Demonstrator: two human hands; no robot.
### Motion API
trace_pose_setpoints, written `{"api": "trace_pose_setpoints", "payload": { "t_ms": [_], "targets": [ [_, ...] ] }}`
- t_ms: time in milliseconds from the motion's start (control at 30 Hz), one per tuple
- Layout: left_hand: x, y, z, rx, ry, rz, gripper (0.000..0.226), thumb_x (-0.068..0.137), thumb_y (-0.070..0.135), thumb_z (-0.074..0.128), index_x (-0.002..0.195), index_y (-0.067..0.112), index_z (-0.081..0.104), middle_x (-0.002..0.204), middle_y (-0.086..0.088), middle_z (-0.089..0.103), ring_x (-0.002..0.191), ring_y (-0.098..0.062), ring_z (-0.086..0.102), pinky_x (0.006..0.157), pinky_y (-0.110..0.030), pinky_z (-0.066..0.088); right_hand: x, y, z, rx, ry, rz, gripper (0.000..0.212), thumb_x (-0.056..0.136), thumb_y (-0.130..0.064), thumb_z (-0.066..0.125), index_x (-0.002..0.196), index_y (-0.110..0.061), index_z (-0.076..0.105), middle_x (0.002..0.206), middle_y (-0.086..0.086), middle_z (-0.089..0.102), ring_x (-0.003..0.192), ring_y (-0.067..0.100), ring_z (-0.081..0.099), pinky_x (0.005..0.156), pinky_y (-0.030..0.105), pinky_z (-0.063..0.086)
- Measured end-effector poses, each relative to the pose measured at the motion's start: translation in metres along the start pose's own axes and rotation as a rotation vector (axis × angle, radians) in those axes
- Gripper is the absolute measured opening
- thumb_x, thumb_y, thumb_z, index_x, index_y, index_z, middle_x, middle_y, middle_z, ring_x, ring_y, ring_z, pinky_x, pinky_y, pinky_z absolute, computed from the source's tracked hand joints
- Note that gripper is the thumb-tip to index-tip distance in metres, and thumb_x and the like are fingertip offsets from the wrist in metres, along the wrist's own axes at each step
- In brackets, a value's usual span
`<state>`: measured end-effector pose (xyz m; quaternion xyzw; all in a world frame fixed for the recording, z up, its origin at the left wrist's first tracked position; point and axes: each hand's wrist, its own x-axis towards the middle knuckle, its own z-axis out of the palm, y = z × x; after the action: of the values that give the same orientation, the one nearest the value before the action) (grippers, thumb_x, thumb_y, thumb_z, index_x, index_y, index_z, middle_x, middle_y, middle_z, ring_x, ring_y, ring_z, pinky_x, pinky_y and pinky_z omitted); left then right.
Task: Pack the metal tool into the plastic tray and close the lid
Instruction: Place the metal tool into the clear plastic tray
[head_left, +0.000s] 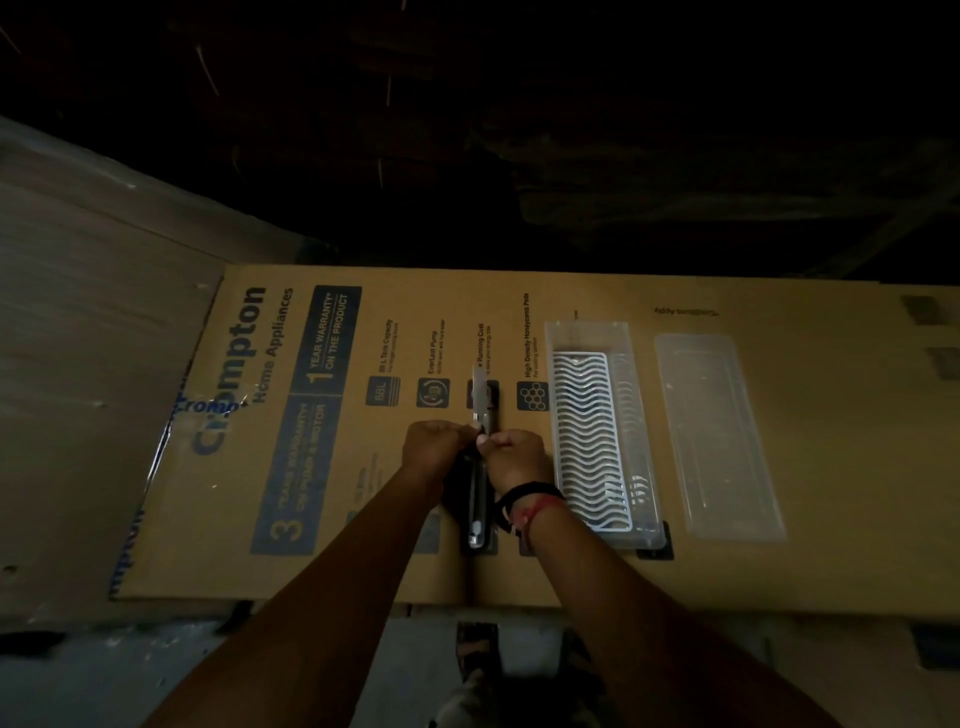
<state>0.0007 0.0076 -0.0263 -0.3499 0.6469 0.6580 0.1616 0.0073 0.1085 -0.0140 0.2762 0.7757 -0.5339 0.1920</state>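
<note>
the metal tool (479, 447) is gripped at its middle by the left hand (434, 447) and right hand (514, 460), over the cardboard (779, 519). right of the grip, the plastic tray (602, 338) and lid (719, 441) are laid apart.

Both hands, left hand (434, 444) and right hand (514, 457), cover the middle of the metal tool (479, 467); beyond the grip the room is too dark to read.

On the flattened cardboard box (597, 582) before you, you can read "Crompton Home Appliances", "1 YEAR WARRANTY ON THE PRODUCT", "EverLast Pump", "High Density Honeycomb Pads" and a large "3".
</note>
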Motion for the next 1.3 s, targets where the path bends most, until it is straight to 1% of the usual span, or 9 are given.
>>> {"api": "trace_pose_setpoints", "payload": {
  "t_ms": [100,200,300,500,667,900,1067,1200,1300],
  "targets": [
    [-0.011,0.015,0.002,-0.049,-0.024,0.005,0.010,0.077,0.008,0.074,0.073,0.000,0.072,0.054,-0.001,0.069,0.057,-0.018,0.063,0.051,-0.020,0.051,-0.006,-0.005,-0.007,0.093,0.000,-0.060,0.015,0.084,-0.013,0.067,0.083,0.000,0.071,0.080,0.014,0.069,0.078,0.024,0.062,0.080,0.037,0.054],
    [-0.022,0.031,0.011,-0.094,-0.028,0.023,0.017,0.077,0.009,0.073,0.088,-0.005,0.072,0.070,-0.008,0.071,0.064,-0.019,0.065,0.055,-0.023,0.049,-0.009,-0.013,-0.017,0.155,0.005,-0.108,0.014,0.085,-0.011,0.066,0.086,0.003,0.069,0.090,0.023,0.071,0.080,0.025,0.063,0.076,0.033,0.051],
    [-0.031,0.045,0.024,-0.087,-0.005,0.076,0.011,0.078,0.011,0.073,0.077,0.000,0.071,0.067,-0.008,0.067,0.060,-0.020,0.060,0.054,-0.024,0.046,-0.012,-0.020,-0.033,0.158,0.009,-0.152,0.021,0.087,-0.017,0.064,0.089,0.003,0.069,0.085,0.016,0.067,0.078,0.025,0.060,0.064,0.024,0.046],
    [-0.043,0.064,0.056,0.056,0.020,0.221,0.022,0.078,0.012,0.070,0.072,-0.009,0.066,0.054,-0.012,0.051,0.045,-0.020,0.043,0.047,-0.026,0.035,-0.016,-0.023,-0.063,0.182,0.044,-0.233,0.021,0.090,-0.020,0.061,0.081,-0.002,0.067,0.076,0.011,0.064,0.071,0.023,0.059,0.067,0.031,0.050],
    [-0.050,0.071,0.077,0.091,0.031,0.326,0.043,0.081,0.021,0.069,0.044,0.012,0.049,0.037,0.001,0.035,0.038,-0.016,0.034,0.046,-0.023,0.031,-0.021,-0.018,-0.081,0.220,0.072,-0.331,0.023,0.090,-0.017,0.060,0.079,0.004,0.065,0.081,0.025,0.067,0.075,0.036,0.062,0.069,0.043,0.053],
    [-0.053,0.074,0.100,0.055,0.048,0.342,0.048,0.079,0.024,0.071,0.039,0.015,0.046,0.042,-0.008,0.040,0.035,-0.018,0.035,0.046,-0.024,0.032,-0.026,-0.013,-0.112,0.291,0.008,-0.324,0.014,0.087,-0.004,0.061,0.082,-0.016,0.065,0.077,0.004,0.066,0.075,0.018,0.062,0.073,0.026,0.053],
    [-0.058,0.078,0.114,0.070,0.019,0.365,0.042,0.083,0.022,0.068,0.048,0.005,0.052,0.045,-0.011,0.045,0.035,-0.020,0.038,0.044,-0.023,0.032,-0.025,-0.002,-0.129,0.360,-0.038,-0.271,0.027,0.083,0.004,0.063,0.106,-0.008,0.067,0.096,0.013,0.069,0.097,0.030,0.066,0.093,0.044,0.053],
    [-0.058,0.080,0.124,0.080,0.015,0.365,0.047,0.083,0.022,0.068,0.041,0.013,0.050,0.041,-0.007,0.044,0.034,-0.017,0.037,0.044,-0.022,0.031,-0.024,0.007,-0.141,0.367,-0.055,-0.222,0.029,0.082,0.003,0.063,0.091,-0.024,0.067,0.085,0.009,0.070,0.090,0.029,0.066,0.095,0.051,0.052],
    [-0.059,0.081,0.132,0.083,0.017,0.366,0.043,0.082,0.020,0.068,0.043,0.011,0.053,0.045,-0.011,0.047,0.037,-0.019,0.040,0.046,-0.025,0.035,-0.024,0.012,-0.148,0.379,-0.056,-0.183,0.029,0.082,0.002,0.063,0.085,-0.027,0.067,0.094,0.015,0.070,0.096,0.034,0.066,0.094,0.052,0.052]
  ]
}}
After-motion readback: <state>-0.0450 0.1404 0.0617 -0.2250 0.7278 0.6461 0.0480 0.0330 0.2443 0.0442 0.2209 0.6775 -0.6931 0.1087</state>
